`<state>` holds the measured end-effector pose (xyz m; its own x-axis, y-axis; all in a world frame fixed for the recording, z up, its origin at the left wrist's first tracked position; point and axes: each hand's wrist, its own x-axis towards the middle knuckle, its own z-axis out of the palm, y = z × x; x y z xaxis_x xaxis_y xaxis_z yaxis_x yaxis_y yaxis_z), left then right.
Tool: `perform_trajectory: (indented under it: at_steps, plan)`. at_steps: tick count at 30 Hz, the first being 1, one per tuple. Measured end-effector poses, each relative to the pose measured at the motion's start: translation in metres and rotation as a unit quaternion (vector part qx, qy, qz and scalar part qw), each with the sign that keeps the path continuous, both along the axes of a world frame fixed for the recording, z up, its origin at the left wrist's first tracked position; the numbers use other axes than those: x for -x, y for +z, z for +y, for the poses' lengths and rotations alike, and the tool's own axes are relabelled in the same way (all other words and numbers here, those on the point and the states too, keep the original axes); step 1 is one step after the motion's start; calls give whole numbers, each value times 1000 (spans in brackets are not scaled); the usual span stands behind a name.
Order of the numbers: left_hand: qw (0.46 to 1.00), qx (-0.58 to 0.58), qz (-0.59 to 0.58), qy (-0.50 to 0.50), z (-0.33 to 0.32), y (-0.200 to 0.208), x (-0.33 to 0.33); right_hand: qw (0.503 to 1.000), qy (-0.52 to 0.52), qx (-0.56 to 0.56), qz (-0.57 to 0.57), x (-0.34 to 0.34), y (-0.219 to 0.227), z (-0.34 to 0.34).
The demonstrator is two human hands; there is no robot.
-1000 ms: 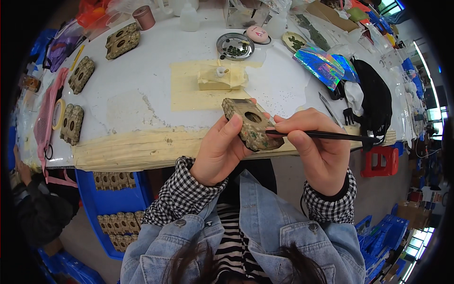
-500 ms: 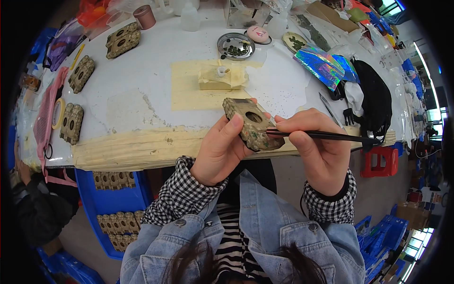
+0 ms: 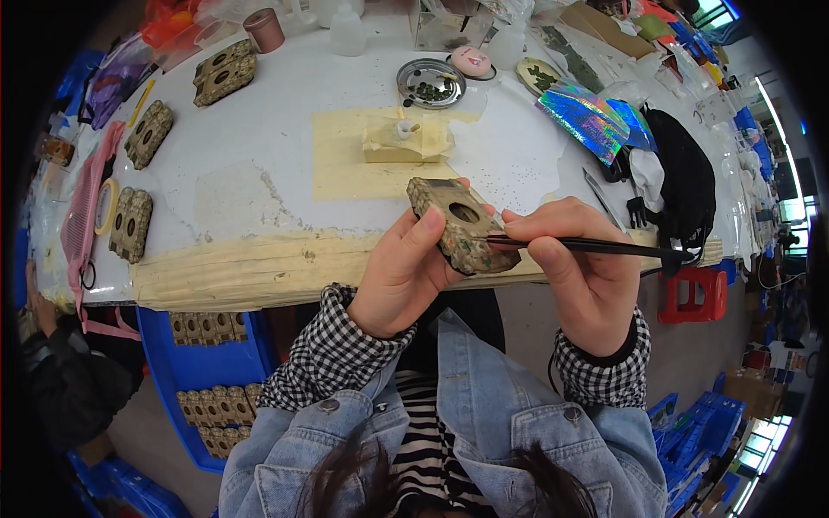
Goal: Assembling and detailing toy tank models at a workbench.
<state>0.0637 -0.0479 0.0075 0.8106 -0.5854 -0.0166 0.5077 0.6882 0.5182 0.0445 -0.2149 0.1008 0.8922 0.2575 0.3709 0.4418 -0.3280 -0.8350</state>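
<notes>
A camouflage-patterned case (image 3: 453, 220) with a round hole is tilted above the table's front edge. My left hand (image 3: 401, 272) grips it, thumb along its near side and fingers behind. Between the thumb and fingers of my right hand (image 3: 587, 268) are black tweezers (image 3: 596, 247), pinched and pointing left. Their tips touch or hover right at the lower part of the case; whether they hold a small piece I cannot make out.
A tape-covered block (image 3: 401, 142) with a small white cup stands beyond my hands. Behind it is a round metal dish (image 3: 430, 85) of small dark pieces. Similar cases (image 3: 130, 224) lie at left; a blue tray (image 3: 186, 367) below holds several. Another pointed tool (image 3: 604, 198) lies at right.
</notes>
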Motion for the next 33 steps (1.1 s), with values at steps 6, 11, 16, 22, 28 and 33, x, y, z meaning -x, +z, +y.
perform_trajectory:
  at_steps: [6,11,16,22,28,33]
  plan:
    - [1000,-2,-2,3,0,0,0,1000,-2,3,-4,0,-1,-2]
    - [1000,-9,6,2,-1,1,0,1000,-8,-3,-5,0,-3,-2]
    - [1000,-7,2,3,-1,2,0,1000,-9,-5,2,1,-2,-2]
    - [1000,-6,1,2,-1,1,0,1000,-6,-5,3,1,-2,-2]
    - [999,40,21,-2,0,-1,-1,1000,-8,-10,14,2,-2,-2]
    - [998,60,26,0,-1,-3,-1,1000,-2,-5,3,1,-2,-2]
